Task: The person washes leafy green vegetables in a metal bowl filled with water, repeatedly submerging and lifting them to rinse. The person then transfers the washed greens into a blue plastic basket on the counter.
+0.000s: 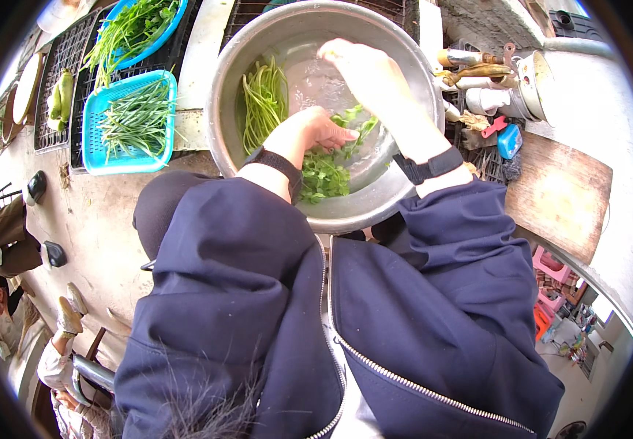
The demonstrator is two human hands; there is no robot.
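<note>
Before me stands a large round metal basin (404,60) with water in it. My left hand (325,130) is low over the water, its fingers closed on leafy green herbs (325,178), which look like cilantro or celery leaves. More of these leaves hang below that hand against the basin's near wall. My right hand (357,57) is raised above the water at the far side; its fingers are blurred and bright, so what they hold cannot be told. A bundle of thin green stems (264,101) rests in the water along the basin's left side.
Left of the basin are a blue plastic basket (171,115) of cut green leaves, a blue round basket (182,24) of greens, and green gourds (63,99) on a black crate. A wooden board (561,192) lies right. Other people sit at the far left.
</note>
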